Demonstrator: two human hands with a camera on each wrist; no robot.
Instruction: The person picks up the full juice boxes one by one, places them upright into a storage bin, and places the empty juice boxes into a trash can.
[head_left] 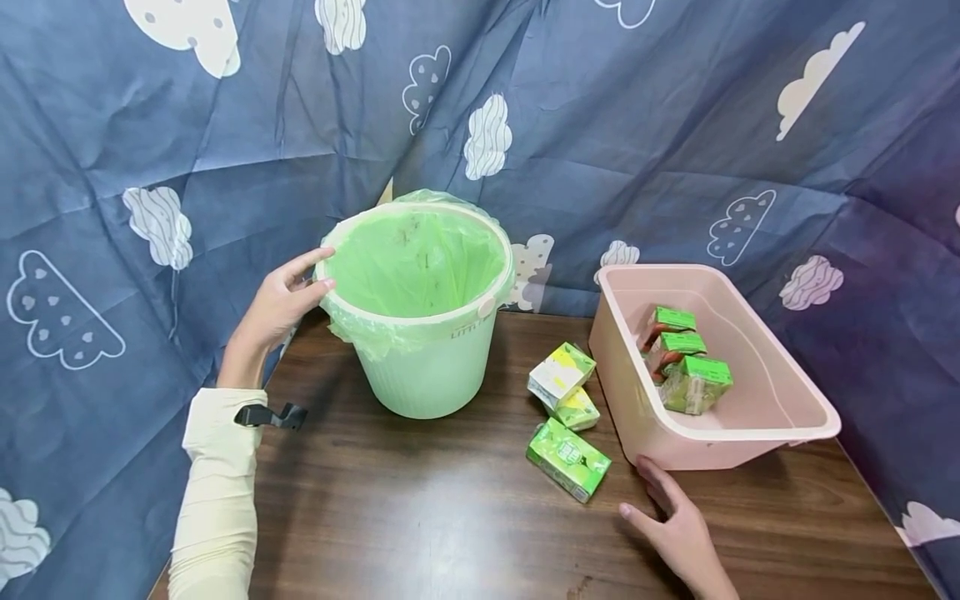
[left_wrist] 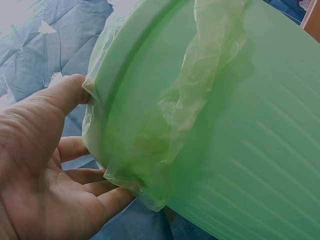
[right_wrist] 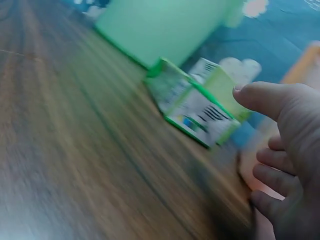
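Presently: contact at left, released posture at right

From my remote station I find the left hand (head_left: 283, 298) reaching up, thumb and fingers loosely extended, touching the rim of one bag-lined green bin (head_left: 429, 379). Next, I count three loose cartons (head_left: 568, 458) on the table (head_left: 420, 508), one resting on another. The right hand (head_left: 681, 533) lies low, fingers spread and grasping nothing, just beside the nearest carton. Alongside stands one pink tub (head_left: 757, 367); I count three tub cartons (head_left: 696, 387) visible inside.
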